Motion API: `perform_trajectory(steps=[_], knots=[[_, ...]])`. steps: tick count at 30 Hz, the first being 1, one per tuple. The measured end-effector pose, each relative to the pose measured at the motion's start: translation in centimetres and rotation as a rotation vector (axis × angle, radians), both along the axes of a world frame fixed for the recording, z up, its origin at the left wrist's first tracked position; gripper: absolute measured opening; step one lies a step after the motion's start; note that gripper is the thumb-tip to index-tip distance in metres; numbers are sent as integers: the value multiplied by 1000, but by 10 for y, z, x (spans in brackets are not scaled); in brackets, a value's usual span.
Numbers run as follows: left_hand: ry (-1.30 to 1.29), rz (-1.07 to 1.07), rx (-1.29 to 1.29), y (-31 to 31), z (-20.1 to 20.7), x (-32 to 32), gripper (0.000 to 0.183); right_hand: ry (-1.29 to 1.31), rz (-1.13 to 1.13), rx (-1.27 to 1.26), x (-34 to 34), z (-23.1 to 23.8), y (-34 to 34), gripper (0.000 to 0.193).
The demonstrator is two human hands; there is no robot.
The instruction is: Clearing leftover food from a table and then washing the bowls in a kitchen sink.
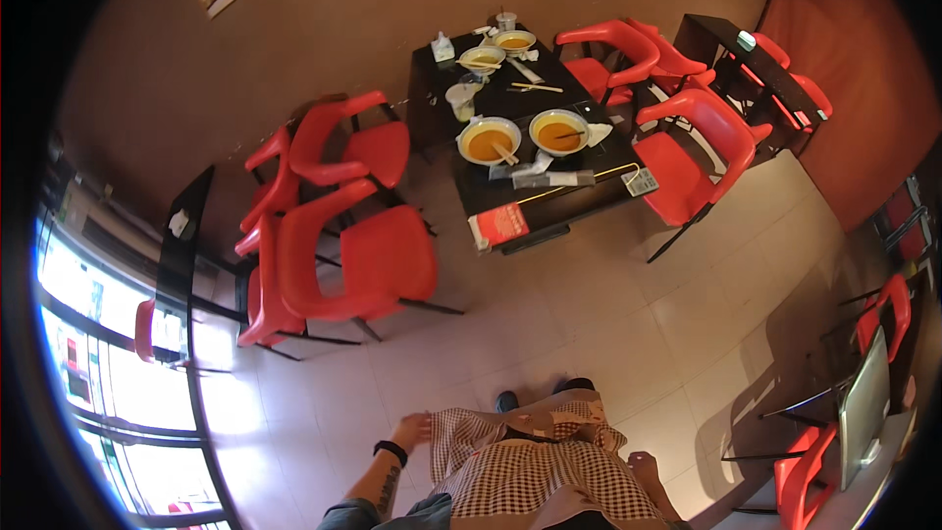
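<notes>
My left hand [414,429] hangs beside the left edge of my brown checked apron [520,479], fingers stretched and holding nothing I can see. On the apron's other side, my right hand [645,468] is down with its fingers loosely curled in, and nothing shows in it. Both hands are well away from the black table [510,108] ahead. Two bowls of orange soup stand on its near half, a left bowl [489,141] with chopsticks in it and a right bowl [560,132]. Farther back are two more bowls, a plastic cup [463,100] and crumpled tissues.
Red chairs [358,250] cluster left of the table, and another red chair [692,162] stands at its right. A red card [500,224] lies on the table's near corner. Glass windows [137,402] run along the left. A second dark table [726,39] stands back right.
</notes>
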State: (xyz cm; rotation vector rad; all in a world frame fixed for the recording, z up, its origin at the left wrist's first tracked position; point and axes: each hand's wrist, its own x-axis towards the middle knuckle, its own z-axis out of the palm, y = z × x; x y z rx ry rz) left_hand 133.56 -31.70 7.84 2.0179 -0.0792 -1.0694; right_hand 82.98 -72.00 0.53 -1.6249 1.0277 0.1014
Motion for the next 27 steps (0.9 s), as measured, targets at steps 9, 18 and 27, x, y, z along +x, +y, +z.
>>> perform_trajectory(steps=[9,18,27], knots=[[-38,447,-38,-170,-13,148,27,315,105,-261,280,20,-212,31],[-168,-14,206,-274,39,108,29,-437,73,-815,626,82,-513,48],[-74,24,264,-194,27,136,27,-188,611,-741,827,81,-594,41]])
